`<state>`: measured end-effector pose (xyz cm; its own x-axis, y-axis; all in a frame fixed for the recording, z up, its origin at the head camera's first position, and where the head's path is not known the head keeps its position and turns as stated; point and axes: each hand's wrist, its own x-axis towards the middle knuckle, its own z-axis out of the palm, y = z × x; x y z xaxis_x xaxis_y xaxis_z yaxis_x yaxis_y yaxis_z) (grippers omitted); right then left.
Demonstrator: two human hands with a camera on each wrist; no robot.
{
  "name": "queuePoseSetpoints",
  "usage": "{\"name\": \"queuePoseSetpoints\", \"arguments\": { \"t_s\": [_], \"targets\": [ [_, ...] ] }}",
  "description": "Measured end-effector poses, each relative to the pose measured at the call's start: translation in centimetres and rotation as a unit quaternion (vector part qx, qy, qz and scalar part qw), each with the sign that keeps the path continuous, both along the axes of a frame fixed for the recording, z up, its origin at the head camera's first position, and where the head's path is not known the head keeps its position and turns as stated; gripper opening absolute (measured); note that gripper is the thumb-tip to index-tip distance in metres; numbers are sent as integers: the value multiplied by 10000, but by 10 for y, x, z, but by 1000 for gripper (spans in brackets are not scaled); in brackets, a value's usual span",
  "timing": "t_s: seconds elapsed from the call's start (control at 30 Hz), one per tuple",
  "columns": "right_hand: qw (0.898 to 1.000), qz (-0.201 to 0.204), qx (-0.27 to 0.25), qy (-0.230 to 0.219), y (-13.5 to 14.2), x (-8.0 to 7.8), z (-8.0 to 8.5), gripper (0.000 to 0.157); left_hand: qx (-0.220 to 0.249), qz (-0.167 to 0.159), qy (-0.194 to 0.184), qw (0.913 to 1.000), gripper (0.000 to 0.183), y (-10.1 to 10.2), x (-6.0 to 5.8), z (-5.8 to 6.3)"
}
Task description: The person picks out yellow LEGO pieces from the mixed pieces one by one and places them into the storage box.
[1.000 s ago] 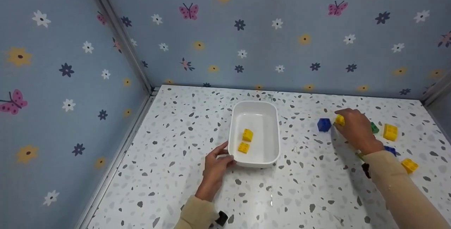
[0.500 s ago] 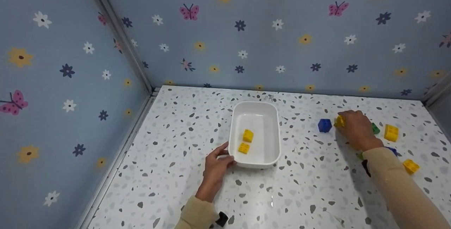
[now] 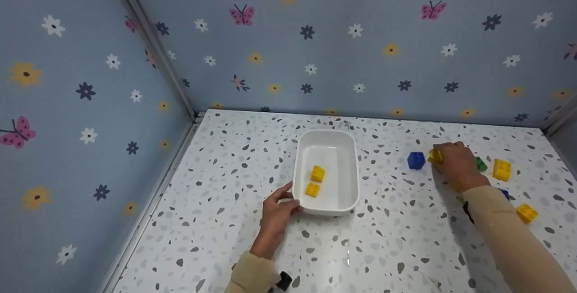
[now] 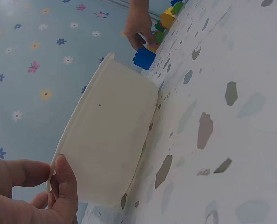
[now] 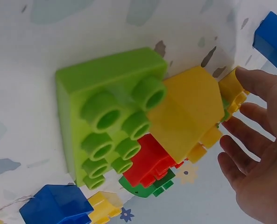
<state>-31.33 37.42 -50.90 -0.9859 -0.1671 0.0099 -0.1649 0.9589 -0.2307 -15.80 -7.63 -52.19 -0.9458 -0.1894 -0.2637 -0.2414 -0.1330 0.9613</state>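
Note:
In the head view my left hand (image 3: 276, 214) holds a white plastic tub (image 3: 357, 167) at its near left corner. The left wrist view shows thumb and fingers pinching the rim. Two yellow toy bricks (image 3: 317, 174) lie inside the tub. At the right, my right hand (image 3: 457, 164) pinches a small yellow toy brick (image 3: 435, 155) between thumb and forefinger, low over the table. A blue toy brick (image 3: 416, 160) stands just left of it. In the right wrist view, a large yellow brick (image 5: 187, 112) and a light green brick (image 5: 110, 107) lie near the hand.
Beyond the right hand are a dark green brick (image 3: 481, 164), a yellow brick (image 3: 501, 170), a partly covered blue brick (image 3: 504, 193) and another yellow brick (image 3: 526, 213). A red brick (image 5: 150, 161) shows in the right wrist view. Patterned walls (image 3: 333, 58) border the speckled table (image 3: 216, 157).
My right hand has shifted slightly down and right, its forefinger closing in on the small yellow brick. The left hand and the tub have stayed put.

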Motion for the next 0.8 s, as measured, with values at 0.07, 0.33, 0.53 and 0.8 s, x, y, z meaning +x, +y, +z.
{"name": "queuePoseSetpoints", "arguments": {
  "t_s": [0.07,0.33,0.53,0.8],
  "targets": [
    [9999,76,50,86,0,-1,-1,52,11,-17,50,10000,59,0,0,0],
    [9987,253,248,353,-1,-3,-2,44,-79,-57,-27,9999,59,0,1,0],
    [9994,135,87,318,0,-1,-1,43,-69,-48,-47,10000,59,0,0,0],
    [9995,-169,38,257,2,1,7,46,-42,-24,-82,10000,59,0,0,0]
  ]
}}
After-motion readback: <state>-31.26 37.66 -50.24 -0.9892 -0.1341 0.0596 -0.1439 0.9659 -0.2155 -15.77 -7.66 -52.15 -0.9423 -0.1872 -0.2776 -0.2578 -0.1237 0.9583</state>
